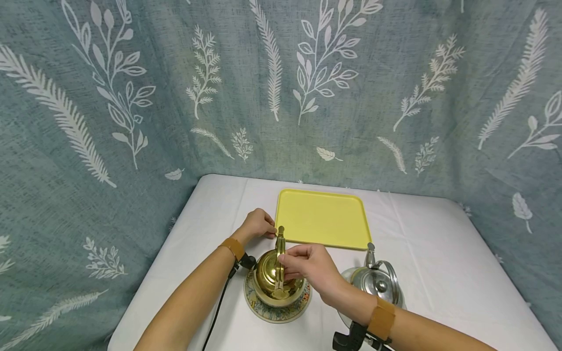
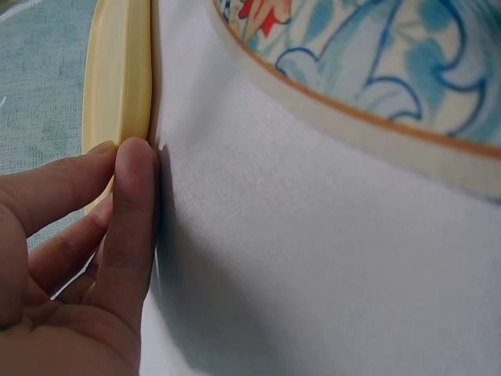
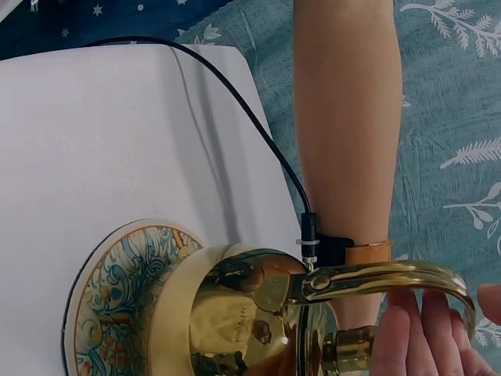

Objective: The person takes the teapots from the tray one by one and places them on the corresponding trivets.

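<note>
A shiny gold teapot (image 1: 266, 273) stands over a round patterned mat (image 1: 281, 317) at the middle front of the table. My right hand (image 1: 313, 270) holds its arched handle (image 3: 391, 276), with the fingers passed beneath it. Whether the pot's base touches the mat I cannot tell. Beyond the pot, my left hand (image 1: 258, 224) pinches the near left corner of a yellow tray (image 1: 322, 219). The left wrist view shows thumb and fingers (image 2: 135, 196) at the tray's rim (image 2: 135, 70).
A silver teapot (image 1: 373, 282) stands on a round mat at the right, partly behind my right forearm. White cloth (image 1: 426, 253) covers the table. A patterned blue-green curtain (image 1: 246, 87) hangs behind it. A black cable (image 1: 216, 314) runs from the left wrist.
</note>
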`<move>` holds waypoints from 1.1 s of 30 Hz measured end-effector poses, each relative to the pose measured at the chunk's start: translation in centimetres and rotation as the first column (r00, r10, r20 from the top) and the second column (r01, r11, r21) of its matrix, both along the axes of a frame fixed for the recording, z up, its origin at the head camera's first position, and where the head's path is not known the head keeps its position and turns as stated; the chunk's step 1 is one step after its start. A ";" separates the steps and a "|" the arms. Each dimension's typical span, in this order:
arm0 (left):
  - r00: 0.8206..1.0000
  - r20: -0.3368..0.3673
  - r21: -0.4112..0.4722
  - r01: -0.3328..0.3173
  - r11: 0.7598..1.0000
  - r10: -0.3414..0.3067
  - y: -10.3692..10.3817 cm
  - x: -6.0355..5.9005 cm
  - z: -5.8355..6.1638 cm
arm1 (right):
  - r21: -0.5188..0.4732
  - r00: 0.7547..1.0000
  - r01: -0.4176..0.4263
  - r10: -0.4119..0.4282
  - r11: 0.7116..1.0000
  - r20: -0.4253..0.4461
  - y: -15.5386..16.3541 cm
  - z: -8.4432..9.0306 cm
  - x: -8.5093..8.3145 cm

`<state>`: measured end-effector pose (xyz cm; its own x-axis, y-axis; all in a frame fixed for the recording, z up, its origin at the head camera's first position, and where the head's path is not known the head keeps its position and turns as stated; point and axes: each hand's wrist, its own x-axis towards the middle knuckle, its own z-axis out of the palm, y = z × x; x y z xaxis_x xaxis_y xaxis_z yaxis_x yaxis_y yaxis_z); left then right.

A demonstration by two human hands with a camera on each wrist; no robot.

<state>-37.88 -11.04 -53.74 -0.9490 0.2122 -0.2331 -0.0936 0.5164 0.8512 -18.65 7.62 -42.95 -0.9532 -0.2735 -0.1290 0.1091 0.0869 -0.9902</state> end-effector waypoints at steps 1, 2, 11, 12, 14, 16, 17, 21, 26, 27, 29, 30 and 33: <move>1.000 -0.001 0.001 0.003 1.000 -0.003 0.0 0.0 0.0 | 0.001 1.000 0.005 -0.005 1.000 -0.001 0.0 0.1 0.0; 1.000 -0.001 0.002 0.004 1.000 -0.004 0.0 0.0 0.0 | 0.001 1.000 0.008 -0.008 1.000 -0.003 0.1 0.1 0.0; 1.000 0.007 0.003 0.000 1.000 0.000 -0.2 -0.2 -0.2 | 0.001 1.000 0.000 0.000 1.000 -0.030 1.0 0.7 -0.4; 1.000 0.008 0.005 0.000 1.000 0.000 -0.2 -0.2 -0.2 | 0.000 0.999 0.001 -0.001 1.000 -0.034 1.2 0.8 -0.5; 1.000 0.009 0.008 0.000 1.000 0.000 -0.3 -0.2 -0.2 | -0.007 0.999 0.006 -0.006 1.000 -0.044 1.5 1.1 -0.7; 1.000 0.008 0.005 0.000 1.000 0.000 -0.3 -0.1 -0.1 | -0.018 0.998 0.019 -0.020 1.000 -0.057 2.0 1.7 -1.0; 1.000 0.008 0.003 0.000 1.000 0.000 -0.3 -0.1 -0.1 | -0.027 0.998 0.029 -0.031 0.999 -0.063 2.2 2.0 -1.1; 1.000 0.027 0.013 -0.005 1.000 0.005 -0.5 0.1 -0.1 | -0.063 0.994 0.069 -0.074 0.996 -0.079 3.0 3.6 -1.6; 1.000 0.028 0.013 -0.003 1.000 0.002 -0.7 -0.1 -0.2 | -0.075 0.990 0.095 -0.102 0.993 -0.097 4.1 4.8 -2.4; 1.000 0.023 0.010 0.000 1.000 0.000 -0.8 -0.1 -0.2 | -0.074 0.990 0.097 -0.104 0.993 -0.097 4.4 4.9 -2.6; 1.000 0.016 -0.001 0.005 1.000 -0.005 -0.9 -0.1 -0.3 | -0.056 0.990 0.102 -0.107 0.993 -0.096 5.2 5.1 -3.0; 1.000 0.017 -0.004 0.007 1.000 -0.007 -0.9 -0.1 -0.4 | -0.051 0.990 0.104 -0.108 0.993 -0.093 5.7 5.2 -3.2; 1.000 0.002 -0.035 0.027 0.999 -0.027 -1.2 0.0 -0.6 | -0.032 0.989 0.118 -0.120 0.993 -0.082 7.5 5.7 -3.8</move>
<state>-37.83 -12.28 -54.32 -0.9427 0.2295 -0.2420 -0.0803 0.5481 0.8326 -22.41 15.07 -37.28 -0.9862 -0.1601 -0.0416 0.0337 0.0518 -0.9981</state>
